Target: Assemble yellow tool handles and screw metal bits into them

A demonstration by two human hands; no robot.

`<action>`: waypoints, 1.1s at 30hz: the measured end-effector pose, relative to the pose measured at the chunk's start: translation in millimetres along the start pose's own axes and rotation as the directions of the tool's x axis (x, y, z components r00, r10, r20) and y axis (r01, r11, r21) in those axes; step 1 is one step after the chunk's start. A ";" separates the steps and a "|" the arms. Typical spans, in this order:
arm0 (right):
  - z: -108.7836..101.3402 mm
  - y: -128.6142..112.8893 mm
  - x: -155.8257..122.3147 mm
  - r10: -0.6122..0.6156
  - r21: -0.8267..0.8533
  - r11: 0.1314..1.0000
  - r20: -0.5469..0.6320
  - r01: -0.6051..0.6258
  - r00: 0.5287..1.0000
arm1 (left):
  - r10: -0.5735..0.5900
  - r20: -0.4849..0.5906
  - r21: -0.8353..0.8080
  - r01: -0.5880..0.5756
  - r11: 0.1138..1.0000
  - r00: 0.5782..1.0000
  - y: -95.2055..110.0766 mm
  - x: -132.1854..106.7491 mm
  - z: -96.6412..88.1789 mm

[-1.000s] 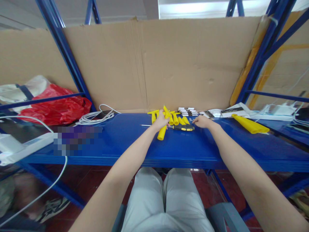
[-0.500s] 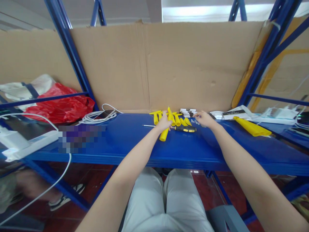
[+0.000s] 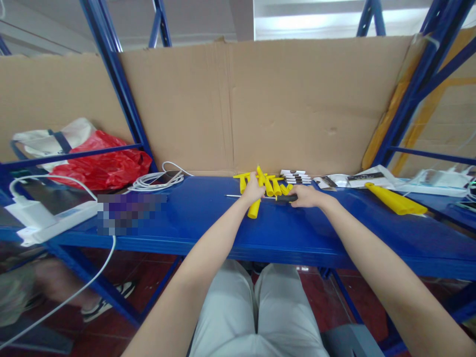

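Observation:
My left hand (image 3: 253,187) is closed around a yellow tube-shaped plastic part (image 3: 254,210), whose round end points toward me and whose narrow end sticks up beyond my fingers. My right hand (image 3: 303,196) grips the dark handle of a screwdriver (image 3: 285,198). The screwdriver's thin metal shaft reaches left across the table, passing behind or under my left hand. Just past my hands lie several more yellow plastic parts (image 3: 277,187), some with T-shaped tops. Beside them is a small row of white-and-black packets (image 3: 296,176).
A large yellow cone-shaped part (image 3: 396,199) lies at right, near white packaging (image 3: 372,177) and a power strip. At left are a coiled white cable (image 3: 158,182), another power strip (image 3: 55,220) and a red plastic bag (image 3: 106,161). Cardboard (image 3: 290,104) stands behind the blue table (image 3: 208,223).
My right hand has moved left and toward me, from near the packets onto the screwdriver handle, closing on it. My left hand still holds the yellow part. The camera view has shifted slightly.

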State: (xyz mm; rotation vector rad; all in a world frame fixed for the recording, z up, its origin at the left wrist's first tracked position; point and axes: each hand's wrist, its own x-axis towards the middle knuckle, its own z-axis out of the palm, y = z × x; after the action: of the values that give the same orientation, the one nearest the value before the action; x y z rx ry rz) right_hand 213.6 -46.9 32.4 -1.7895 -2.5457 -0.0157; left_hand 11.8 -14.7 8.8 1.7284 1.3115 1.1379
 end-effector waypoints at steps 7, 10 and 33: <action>-4.9 20.9 -4.9 0.123 -0.110 0.975 -0.459 -0.193 0.880 | -0.057 -0.074 -0.037 0.055 0.998 0.996 -2.8 3.7 -7.9; -6.1 37.8 -6.0 0.151 -0.044 0.972 -0.630 -0.229 0.762 | -0.063 -0.069 -0.040 0.060 0.997 0.996 -2.3 3.6 -8.6; -12.8 92.2 -25.0 0.484 0.343 0.873 -0.699 -0.346 0.527 | -0.058 -0.023 -0.064 0.057 0.996 0.998 -3.3 3.8 -7.9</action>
State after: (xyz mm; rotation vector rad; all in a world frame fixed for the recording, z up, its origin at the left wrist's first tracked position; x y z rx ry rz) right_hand 309.0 -39.5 43.6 -1.7445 -1.4332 -0.4492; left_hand 3.7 -10.1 9.8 1.6256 1.3176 1.1589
